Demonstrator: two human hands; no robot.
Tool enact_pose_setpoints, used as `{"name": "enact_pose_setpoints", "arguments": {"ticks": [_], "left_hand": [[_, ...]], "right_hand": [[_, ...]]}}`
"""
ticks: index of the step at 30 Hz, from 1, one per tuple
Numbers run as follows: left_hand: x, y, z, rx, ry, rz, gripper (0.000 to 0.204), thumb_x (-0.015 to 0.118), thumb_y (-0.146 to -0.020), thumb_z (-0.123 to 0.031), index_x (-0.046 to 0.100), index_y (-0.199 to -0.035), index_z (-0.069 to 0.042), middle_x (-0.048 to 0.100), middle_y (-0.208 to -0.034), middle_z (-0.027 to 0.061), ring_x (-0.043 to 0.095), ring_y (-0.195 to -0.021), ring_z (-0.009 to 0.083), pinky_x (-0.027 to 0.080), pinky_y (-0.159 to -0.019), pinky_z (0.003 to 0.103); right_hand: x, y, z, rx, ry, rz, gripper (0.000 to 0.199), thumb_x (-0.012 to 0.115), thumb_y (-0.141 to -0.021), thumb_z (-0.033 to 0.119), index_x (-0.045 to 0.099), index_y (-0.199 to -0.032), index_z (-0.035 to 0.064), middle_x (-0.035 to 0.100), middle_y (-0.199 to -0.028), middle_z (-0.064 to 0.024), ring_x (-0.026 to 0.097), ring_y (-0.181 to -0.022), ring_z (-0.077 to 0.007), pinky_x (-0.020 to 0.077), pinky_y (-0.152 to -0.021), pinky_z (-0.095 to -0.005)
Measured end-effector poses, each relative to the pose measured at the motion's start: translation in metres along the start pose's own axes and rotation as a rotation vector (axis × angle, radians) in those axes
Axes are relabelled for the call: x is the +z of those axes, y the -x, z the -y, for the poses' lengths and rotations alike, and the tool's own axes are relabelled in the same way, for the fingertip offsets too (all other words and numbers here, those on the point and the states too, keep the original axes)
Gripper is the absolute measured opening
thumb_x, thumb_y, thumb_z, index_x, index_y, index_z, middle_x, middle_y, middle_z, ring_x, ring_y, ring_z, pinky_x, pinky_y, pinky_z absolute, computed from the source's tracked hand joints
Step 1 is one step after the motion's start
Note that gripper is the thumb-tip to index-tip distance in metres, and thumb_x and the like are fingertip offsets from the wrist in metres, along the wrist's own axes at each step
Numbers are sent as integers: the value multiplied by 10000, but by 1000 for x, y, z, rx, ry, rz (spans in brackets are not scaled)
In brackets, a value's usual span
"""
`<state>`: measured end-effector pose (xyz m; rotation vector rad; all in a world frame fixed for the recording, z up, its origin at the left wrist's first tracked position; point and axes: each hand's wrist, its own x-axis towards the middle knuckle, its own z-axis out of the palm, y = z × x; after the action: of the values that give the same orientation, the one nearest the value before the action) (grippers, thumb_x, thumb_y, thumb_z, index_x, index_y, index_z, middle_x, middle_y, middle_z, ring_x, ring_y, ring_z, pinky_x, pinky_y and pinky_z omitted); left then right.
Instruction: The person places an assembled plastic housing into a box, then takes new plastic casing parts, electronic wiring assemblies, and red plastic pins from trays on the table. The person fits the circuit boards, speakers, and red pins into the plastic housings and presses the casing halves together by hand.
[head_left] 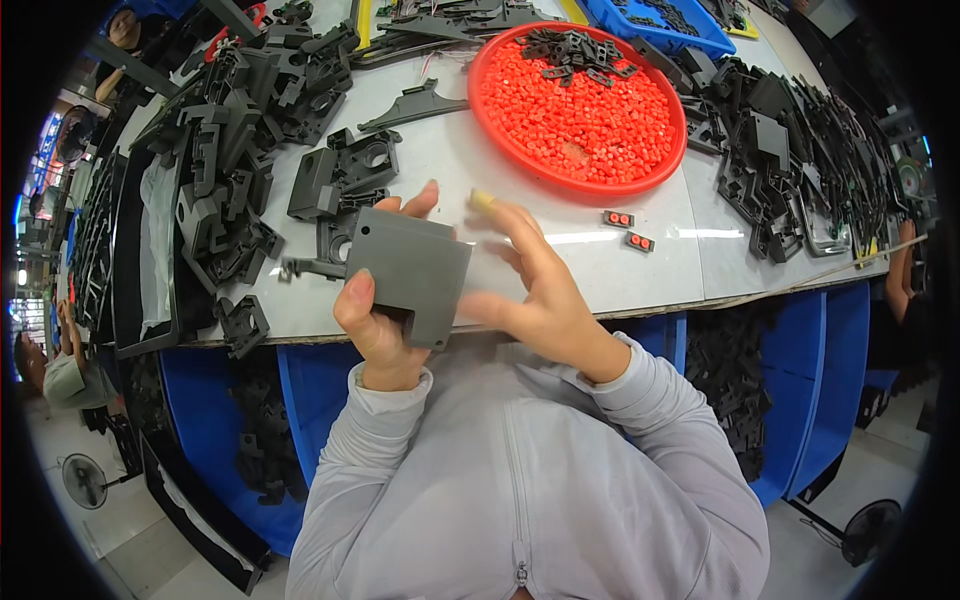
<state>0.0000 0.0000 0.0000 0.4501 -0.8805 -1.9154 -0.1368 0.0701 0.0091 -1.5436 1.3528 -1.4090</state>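
In my left hand [378,338] is a dark grey plastic housing [412,268], its flat face up, with the thumb on its near left side and fingertips showing past its far edge. My right hand [550,290] is just right of the housing, fingers apart, partly smeared by motion; one fingertip wears a yellow cover. Whether its thumb touches the housing's edge I cannot tell. Two small black pieces, a farther one [619,218] and a nearer one [640,242], each with two red inserts, lie on the table to the right.
A round red tray [487,128] holds many small red pieces and some black clips [570,55]. Dark plastic parts pile up at left [235,130] and right [765,140]. Behind stands a blue bin [640,35]. Blue containers [300,385] sit below the white table [560,210]. Other people are at the sides.
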Motion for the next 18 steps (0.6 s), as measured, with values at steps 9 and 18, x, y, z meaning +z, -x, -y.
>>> {"name": "enact_pose_setpoints", "arguments": {"ticks": [9,18], "left_hand": [[3,0,7,115,-107,22,756,518,-722,-492,381,-1282,-4,453,-1273,238,455,-1184,309,368,-1012,420],[-11,-7,-9,-108,242,-230,552,491,-868,-504,489,-1191,-57,558,-1168,123,599,-947,220,515,-783,363]], "right_hand": [[13,-6,-9,375,-804,30,453,690,-806,247,524,-1108,-48,584,-1017,-86,550,-936,-134,421,-873,-282],[33,-29,3,19,98,23,913,808,-629,297,287,-1314,-8,573,-1104,-166,611,-871,-242,490,-693,-310]]}}
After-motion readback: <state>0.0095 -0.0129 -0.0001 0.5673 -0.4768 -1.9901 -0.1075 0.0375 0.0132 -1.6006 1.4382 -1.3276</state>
